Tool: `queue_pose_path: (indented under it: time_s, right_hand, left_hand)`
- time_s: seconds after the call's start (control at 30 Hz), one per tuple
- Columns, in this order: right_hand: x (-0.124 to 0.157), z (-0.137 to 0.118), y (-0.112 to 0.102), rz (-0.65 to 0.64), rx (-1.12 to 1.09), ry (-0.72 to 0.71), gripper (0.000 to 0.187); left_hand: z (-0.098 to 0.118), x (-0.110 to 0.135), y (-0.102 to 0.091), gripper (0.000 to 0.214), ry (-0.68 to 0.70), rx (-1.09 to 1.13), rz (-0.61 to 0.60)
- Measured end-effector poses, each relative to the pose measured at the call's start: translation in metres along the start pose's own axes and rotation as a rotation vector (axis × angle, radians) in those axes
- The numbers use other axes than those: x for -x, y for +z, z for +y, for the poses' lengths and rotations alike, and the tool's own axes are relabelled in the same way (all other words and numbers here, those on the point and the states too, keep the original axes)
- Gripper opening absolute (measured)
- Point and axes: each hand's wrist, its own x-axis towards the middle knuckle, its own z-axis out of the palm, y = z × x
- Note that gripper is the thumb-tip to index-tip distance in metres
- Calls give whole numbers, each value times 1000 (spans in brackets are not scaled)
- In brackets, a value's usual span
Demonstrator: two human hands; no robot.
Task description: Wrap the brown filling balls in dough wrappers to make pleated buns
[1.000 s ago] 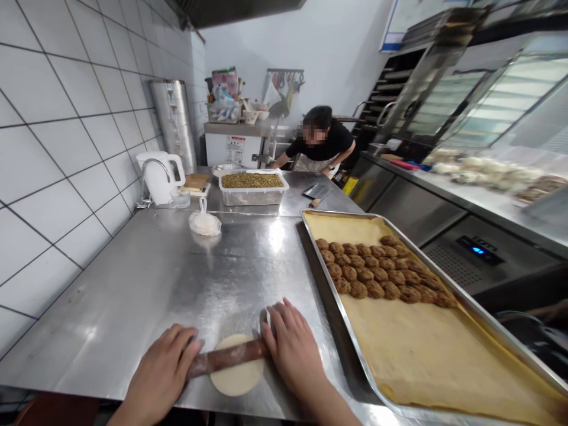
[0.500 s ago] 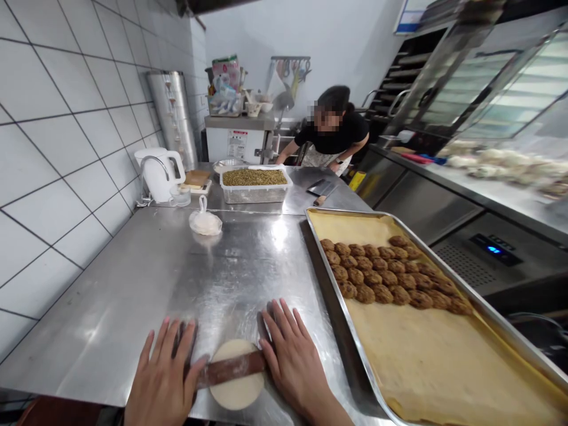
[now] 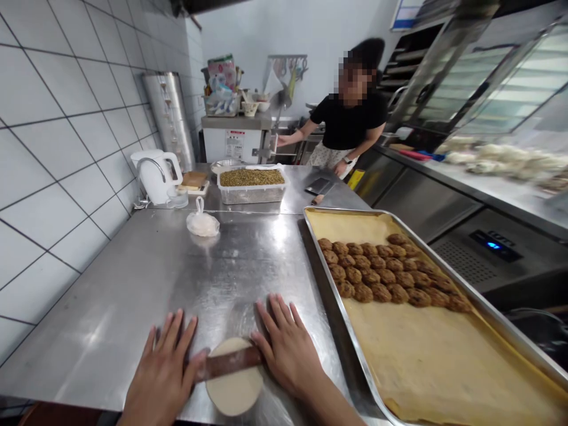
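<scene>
A short brown rolling pin (image 3: pixel 234 362) lies across a round, flat piece of pale dough (image 3: pixel 235 390) near the front of the steel table. My left hand (image 3: pixel 162 370) is at the pin's left end, palm down with its fingers stretched out and apart. At the other end, my right hand (image 3: pixel 287 349) lies flat with fingers extended, its thumb side against the pin. Neither hand wraps round the pin, and the palms hide its ends. To the right, a large metal tray (image 3: pixel 344 322) lined with yellowish paper bears rows of brown filling balls (image 3: pixel 380 278).
A knotted plastic bag (image 3: pixel 203 223) sits on the steel table (image 3: pixel 146 278). Behind it stand a tub (image 3: pixel 252 194) of greenish-brown granular stuff and a white kettle (image 3: pixel 153 177). A co-worker (image 3: pixel 350 118) stands beyond the far end; a scraper (image 3: pixel 320 198) lies near there.
The co-worker has risen from a bent posture, one arm now reaching toward the white cabinet. My hands and the rolling pin have shifted only slightly over the dough.
</scene>
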Motion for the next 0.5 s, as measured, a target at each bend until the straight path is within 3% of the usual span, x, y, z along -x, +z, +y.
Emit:
queue_pose_path:
  time_s: [0.13, 0.23, 0.37, 0.5]
  right_hand:
    - [-59, 2, -10, -57, -93, 44, 81]
    - [-58, 2, -10, -45, -95, 34, 78]
    - [0, 1, -2, 60, -40, -34, 71]
    - [73, 8, 9, 135, 75, -168, 78]
  left_hand:
    - [-15, -56, -7, 70, -111, 86, -97]
    - [-13, -57, -14, 69, -95, 74, -38]
    - [12, -3, -17, 74, -12, 15, 121]
    - [47, 67, 8, 74, -17, -76, 275]
